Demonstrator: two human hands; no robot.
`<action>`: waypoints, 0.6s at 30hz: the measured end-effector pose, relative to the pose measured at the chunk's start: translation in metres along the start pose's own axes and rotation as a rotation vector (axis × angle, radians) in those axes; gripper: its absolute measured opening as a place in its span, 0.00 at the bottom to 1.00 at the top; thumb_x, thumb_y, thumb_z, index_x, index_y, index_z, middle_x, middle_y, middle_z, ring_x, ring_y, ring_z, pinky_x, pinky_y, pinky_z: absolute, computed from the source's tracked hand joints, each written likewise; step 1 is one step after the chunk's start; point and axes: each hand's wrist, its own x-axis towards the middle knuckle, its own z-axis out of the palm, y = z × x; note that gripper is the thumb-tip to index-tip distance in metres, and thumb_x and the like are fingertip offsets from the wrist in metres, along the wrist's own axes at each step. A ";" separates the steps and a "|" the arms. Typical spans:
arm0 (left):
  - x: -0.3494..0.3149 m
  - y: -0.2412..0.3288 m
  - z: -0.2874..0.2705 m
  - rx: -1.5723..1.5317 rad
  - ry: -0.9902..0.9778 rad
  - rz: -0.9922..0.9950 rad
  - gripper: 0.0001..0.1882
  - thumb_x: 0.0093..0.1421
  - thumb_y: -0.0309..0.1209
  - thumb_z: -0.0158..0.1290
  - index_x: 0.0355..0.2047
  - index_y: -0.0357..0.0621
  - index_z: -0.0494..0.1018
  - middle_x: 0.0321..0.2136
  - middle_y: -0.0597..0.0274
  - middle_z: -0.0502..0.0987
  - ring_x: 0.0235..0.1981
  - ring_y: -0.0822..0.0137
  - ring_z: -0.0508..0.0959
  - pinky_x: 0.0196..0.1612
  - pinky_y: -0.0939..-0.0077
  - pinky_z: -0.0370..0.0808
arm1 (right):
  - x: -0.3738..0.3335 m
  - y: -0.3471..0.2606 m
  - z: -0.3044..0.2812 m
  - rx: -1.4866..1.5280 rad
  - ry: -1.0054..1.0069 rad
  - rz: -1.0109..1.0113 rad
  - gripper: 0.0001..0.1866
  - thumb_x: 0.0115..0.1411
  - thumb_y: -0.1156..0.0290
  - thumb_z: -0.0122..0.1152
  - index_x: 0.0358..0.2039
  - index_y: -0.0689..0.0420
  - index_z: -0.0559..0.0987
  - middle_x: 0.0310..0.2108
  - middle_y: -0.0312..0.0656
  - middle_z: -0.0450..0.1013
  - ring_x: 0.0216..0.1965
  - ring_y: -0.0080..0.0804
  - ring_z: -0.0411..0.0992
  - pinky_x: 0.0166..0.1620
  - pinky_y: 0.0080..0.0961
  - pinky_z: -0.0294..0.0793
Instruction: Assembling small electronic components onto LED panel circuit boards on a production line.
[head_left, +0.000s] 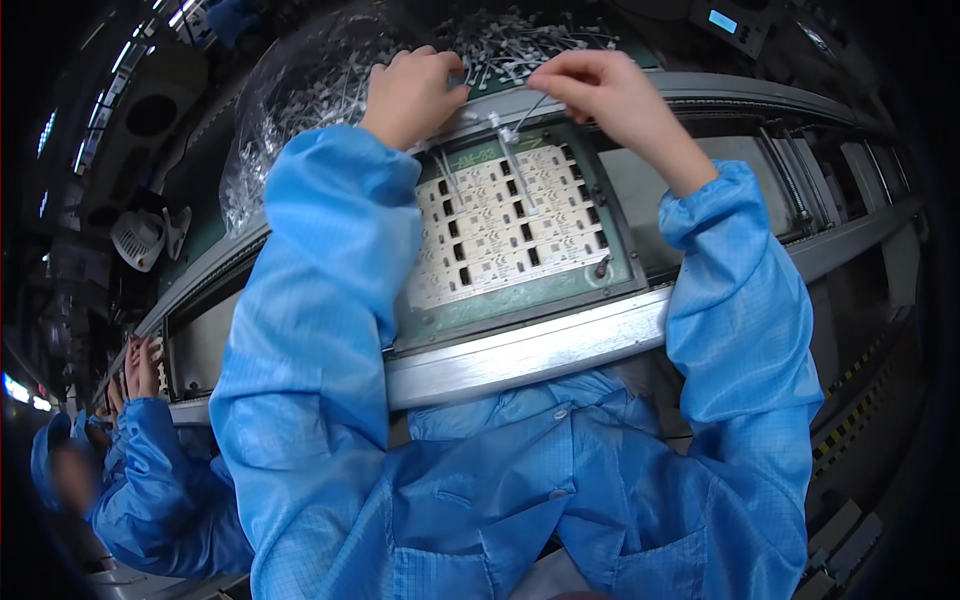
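My right hand (605, 92) is closed in a pinch on a thin cable (522, 118) above the far edge of the board fixture. A small white connector (508, 136) is at the cable's lower end. My left hand (415, 95) is beside the heap of white cables (340, 85), thumb and forefinger apart; its other fingers are curled and partly hidden. Between my forearms, white circuit boards (495, 245) with black parts lie in rows in a green fixture (500, 312). A few light cables (517, 178) lie across the boards' far part.
A clear plastic bag (245, 150) surrounds part of the cable heap. The metal rail (530, 350) runs along the near side, with conveyor tracks (770, 170) to the right. A white fan-like device (138, 240) stands at left. A co-worker in blue (160, 490) works at lower left.
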 end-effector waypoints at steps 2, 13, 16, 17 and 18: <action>0.012 -0.001 0.014 0.128 0.057 0.017 0.13 0.55 0.38 0.56 0.37 0.48 0.81 0.37 0.57 0.81 0.42 0.52 0.79 0.50 0.47 0.69 | -0.002 0.000 0.003 0.005 -0.018 -0.002 0.12 0.64 0.64 0.63 0.41 0.58 0.84 0.22 0.28 0.72 0.25 0.14 0.67 0.29 0.14 0.66; 0.027 -0.001 0.010 -0.290 0.308 -0.340 0.12 0.57 0.37 0.57 0.38 0.46 0.81 0.33 0.54 0.84 0.36 0.55 0.84 0.41 0.62 0.78 | -0.017 -0.018 0.002 -0.046 0.184 -0.076 0.05 0.64 0.71 0.61 0.34 0.59 0.78 0.23 0.29 0.71 0.18 0.11 0.61 0.19 0.13 0.57; 0.022 0.001 -0.010 -0.705 0.399 -0.371 0.11 0.58 0.30 0.58 0.39 0.37 0.79 0.31 0.52 0.84 0.35 0.62 0.85 0.39 0.71 0.79 | -0.025 -0.021 0.012 -0.211 0.109 -0.190 0.05 0.63 0.75 0.60 0.39 0.62 0.79 0.28 0.34 0.75 0.29 0.16 0.72 0.30 0.15 0.71; 0.020 -0.002 -0.016 -0.930 0.421 -0.358 0.09 0.57 0.28 0.59 0.35 0.35 0.78 0.29 0.53 0.83 0.31 0.64 0.84 0.38 0.72 0.80 | -0.025 -0.024 0.020 -0.108 0.055 -0.181 0.07 0.63 0.75 0.60 0.41 0.63 0.79 0.31 0.36 0.77 0.33 0.18 0.74 0.36 0.17 0.74; 0.017 -0.006 -0.020 -0.940 0.436 -0.364 0.09 0.57 0.28 0.59 0.35 0.35 0.78 0.29 0.53 0.83 0.31 0.64 0.84 0.38 0.72 0.80 | -0.026 -0.022 0.026 -0.010 0.005 -0.151 0.09 0.63 0.76 0.60 0.43 0.64 0.79 0.35 0.39 0.78 0.37 0.21 0.76 0.41 0.19 0.76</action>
